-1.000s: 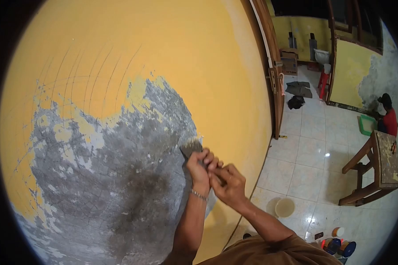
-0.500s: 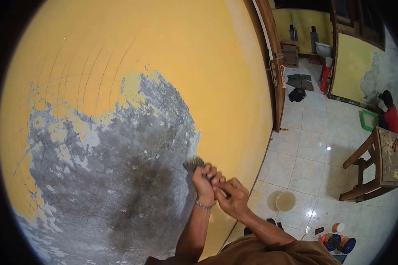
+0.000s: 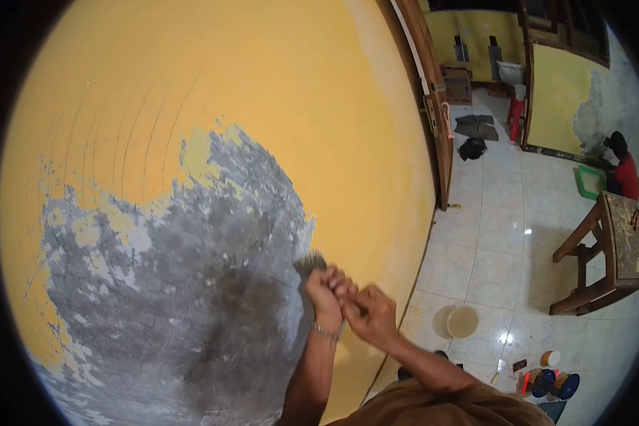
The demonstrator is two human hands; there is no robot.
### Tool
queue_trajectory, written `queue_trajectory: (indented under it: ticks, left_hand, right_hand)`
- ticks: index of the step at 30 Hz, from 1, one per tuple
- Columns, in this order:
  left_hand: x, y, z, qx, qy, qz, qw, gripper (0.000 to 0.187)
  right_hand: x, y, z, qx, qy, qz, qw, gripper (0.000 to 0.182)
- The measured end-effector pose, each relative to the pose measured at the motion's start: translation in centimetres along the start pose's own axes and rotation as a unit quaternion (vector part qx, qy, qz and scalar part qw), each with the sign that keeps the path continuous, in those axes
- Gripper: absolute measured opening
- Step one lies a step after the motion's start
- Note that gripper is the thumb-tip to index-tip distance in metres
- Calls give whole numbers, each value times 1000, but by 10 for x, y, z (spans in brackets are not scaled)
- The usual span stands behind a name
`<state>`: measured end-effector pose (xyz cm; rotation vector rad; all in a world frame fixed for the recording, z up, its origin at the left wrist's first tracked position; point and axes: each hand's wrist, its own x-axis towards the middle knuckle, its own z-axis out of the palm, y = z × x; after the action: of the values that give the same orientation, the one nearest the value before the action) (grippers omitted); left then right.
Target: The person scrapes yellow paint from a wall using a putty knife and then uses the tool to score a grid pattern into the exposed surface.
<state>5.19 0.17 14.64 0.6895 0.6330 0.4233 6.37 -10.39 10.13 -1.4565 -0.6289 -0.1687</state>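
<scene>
A scraper with a wide, dark, flared blade [image 3: 309, 263] meets the wall [image 3: 362, 163] where yellow paint borders the bare grey patch [image 3: 192, 284]. My left hand [image 3: 326, 291], with a bracelet at its wrist, is closed around the tool close behind the blade. Just below and to the right, my right hand [image 3: 373, 316] grips the handle end, most of which the fingers hide. Loose flakes of paint show at the blade's edge.
A pale bucket [image 3: 463, 321] stands on the tiled floor, with several small containers [image 3: 544, 382] nearer me. At right are a wooden bench [image 3: 623, 241], a green tray [image 3: 591, 182] and a person in red [image 3: 623, 170]. A wooden door [image 3: 439, 142] edges the wall.
The view has shifted slightly, so the wall patch appears lower and further left. Both hands keep their hold on the scraper, whose blade stays at the paint's edge.
</scene>
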Motion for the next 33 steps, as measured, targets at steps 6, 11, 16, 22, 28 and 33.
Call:
queue_trajectory:
  ticks: [6, 11, 16, 22, 28, 33]
  left_hand:
    - [1, -10, 4, 9, -18, 36, 999, 14]
    - [12, 10, 6, 19, -29, 27, 999, 14]
    - [7, 5, 18, 21, -43, 17, 999, 14]
    - [14, 11, 16, 21, -25, 20, 999, 15]
    - [-2, -11, 3, -40, -26, 33, 998, 14]
    - [25, 9, 24, 21, -33, 35, 999, 17]
  right_hand:
    - [-4, -2, -9, -1, 16, -11, 1000, 13]
    - [7, 5, 11, -28, 12, -38, 999, 16]
    - [11, -1, 1, -35, 45, -56, 997, 17]
    - [18, 3, 8, 9, 31, -39, 999, 14]
    - [-2, -5, -15, -19, -23, -15, 999, 13]
    - [29, 5, 0, -16, 6, -55, 998, 19]
